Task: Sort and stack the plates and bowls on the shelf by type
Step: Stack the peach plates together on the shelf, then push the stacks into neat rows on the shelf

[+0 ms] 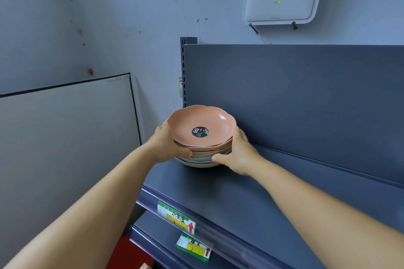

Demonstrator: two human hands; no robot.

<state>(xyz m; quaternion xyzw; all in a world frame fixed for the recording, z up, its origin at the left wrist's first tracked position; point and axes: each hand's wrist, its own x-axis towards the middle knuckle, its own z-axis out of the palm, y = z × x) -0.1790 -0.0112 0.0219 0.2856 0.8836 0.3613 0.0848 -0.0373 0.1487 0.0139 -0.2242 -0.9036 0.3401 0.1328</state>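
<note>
Scalloped pink plate tops a pastel stack; left hand at 9 o'clock, right hand at 3, fingers curled round it; fingertips hidden behind

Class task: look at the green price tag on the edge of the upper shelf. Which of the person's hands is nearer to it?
Left, narrowly. The left hand grips the plate stack above the price tag; the right hand grips its far side, further right.
</note>
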